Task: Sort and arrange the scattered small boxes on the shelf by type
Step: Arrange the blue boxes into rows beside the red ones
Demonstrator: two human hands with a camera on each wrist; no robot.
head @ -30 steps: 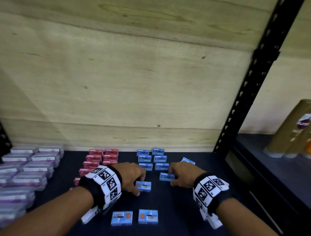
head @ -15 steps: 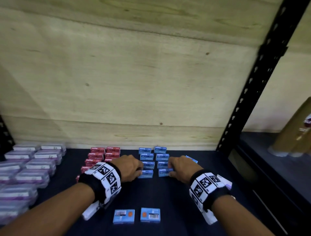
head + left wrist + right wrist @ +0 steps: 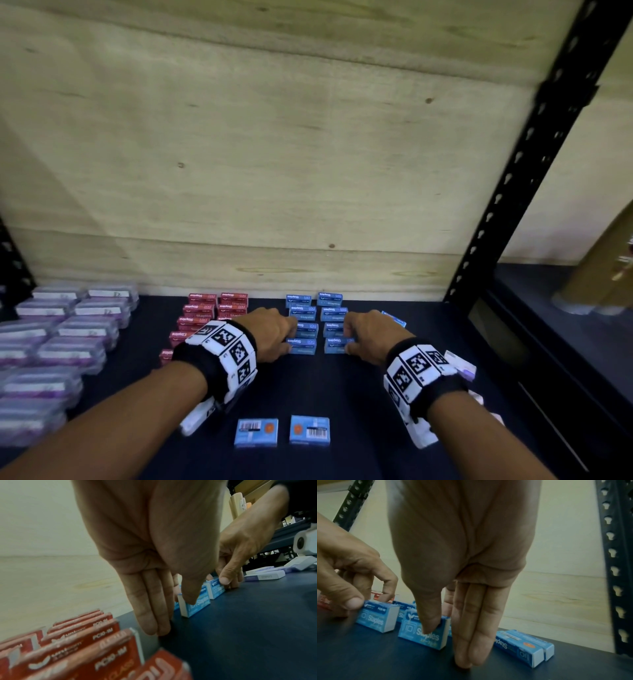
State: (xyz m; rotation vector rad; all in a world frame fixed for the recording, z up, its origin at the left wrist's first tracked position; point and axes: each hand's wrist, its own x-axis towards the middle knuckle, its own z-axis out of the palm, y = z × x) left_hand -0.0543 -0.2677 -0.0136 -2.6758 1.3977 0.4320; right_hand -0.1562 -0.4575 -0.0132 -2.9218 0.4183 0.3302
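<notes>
Item: small blue cardboard staple boxes (image 3: 317, 323), two columns, mid-shelf (image 3: 342, 394).
- Our left hand (image 3: 274, 334) pinches front-left box (image 3: 302, 346); right hand (image 3: 371, 334) pinches front-right box (image 3: 337, 345).
- Risk, we judge: upright boxes topple, domino rearward if released crooked.
- Two flat blue boxes (image 3: 282, 431) unsorted near edge.

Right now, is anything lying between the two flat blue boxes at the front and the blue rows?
Nothing visible: only bare dark shelf separates the two flat blue boxes from the blue rows, where both hands are.
</notes>
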